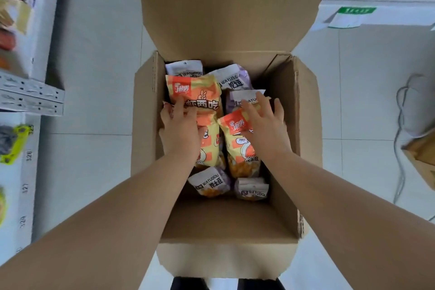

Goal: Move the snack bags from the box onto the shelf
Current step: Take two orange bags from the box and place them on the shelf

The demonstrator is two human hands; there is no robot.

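Centre of the frame, an open cardboard box [297, 129] sits on the tiled floor [94, 77], holding orange and purple snack bags [211, 185]. The left hand [180, 130] grips the left orange bag [196, 92], fingers curled over its edge and thumb tucked against it. The right hand [266, 129] hovers spread and flat over the right orange bag [239, 150], holding nothing. At the left edge of the frame stands the shelf [31, 95], already stocked.
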